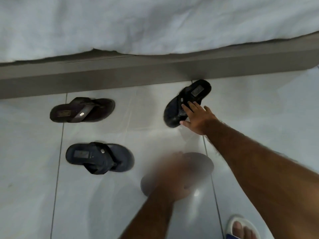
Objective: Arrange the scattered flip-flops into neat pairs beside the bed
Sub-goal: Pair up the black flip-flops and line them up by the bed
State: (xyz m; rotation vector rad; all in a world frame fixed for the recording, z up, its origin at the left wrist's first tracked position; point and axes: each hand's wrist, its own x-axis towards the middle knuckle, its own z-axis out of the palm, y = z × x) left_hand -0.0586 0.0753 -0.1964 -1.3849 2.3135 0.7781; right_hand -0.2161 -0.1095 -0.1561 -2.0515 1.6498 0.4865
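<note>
Several dark flip-flops lie on the pale tiled floor beside the bed. A brown flip-flop [81, 110] lies sideways at the upper left, and a navy flip-flop [100, 157] lies sideways below it. A black flip-flop [188, 99] lies at an angle with its heel against the bed frame. My right hand [198, 118] rests on it with the fingers spread over the strap and the thumb at the sole's edge. My left hand [172, 178] is motion-blurred and lies over the middle of a blurred dark flip-flop [200, 165]; both smear together.
The grey bed frame [155, 73] runs across the view, with a white sheet [138, 23] hanging over it. My foot in a white sandal [241, 228] stands at the bottom right. Bare tiles stretch between the left and right flip-flops.
</note>
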